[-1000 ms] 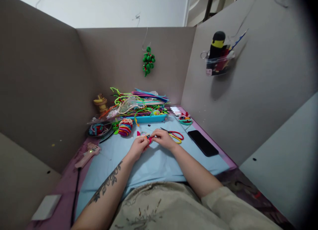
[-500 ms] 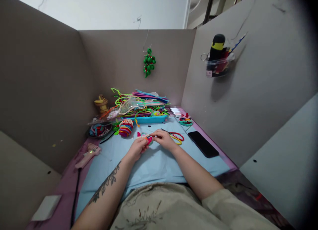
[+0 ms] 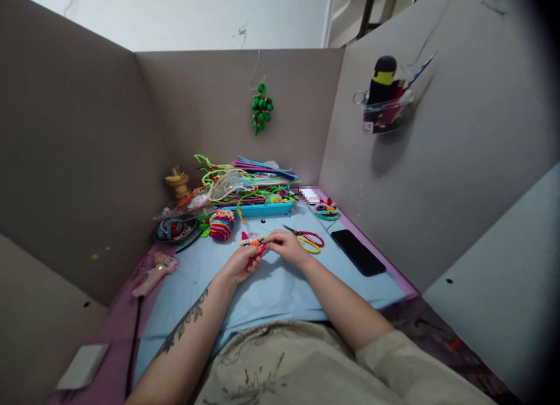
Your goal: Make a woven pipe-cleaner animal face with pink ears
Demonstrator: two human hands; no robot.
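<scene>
A small multicoloured pipe-cleaner figure (image 3: 254, 242), with pink, orange and white parts, is held above the blue sheet (image 3: 280, 294) between my two hands. My left hand (image 3: 243, 261) is closed around its lower side, thumb on top. The fingers of my right hand (image 3: 284, 245) pinch its pink right end. My fingers hide part of the figure. Scissors (image 3: 310, 241) with one red and one yellow handle lie just right of my right hand, blades open. Left of the figure stands a striped multicoloured ball-like piece (image 3: 221, 225).
A blue tray (image 3: 262, 209) heaped with pipe cleaners (image 3: 245, 180) lies at the back. At left are a pink glue gun (image 3: 155, 275) and a bowl (image 3: 175, 233); at right, a black phone (image 3: 357, 252). Grey panels (image 3: 236, 107) enclose three sides.
My right hand has shifted slightly left against the figure, and my left hand has turned a little, showing more of its orange part. More of the scissors' blades shows.
</scene>
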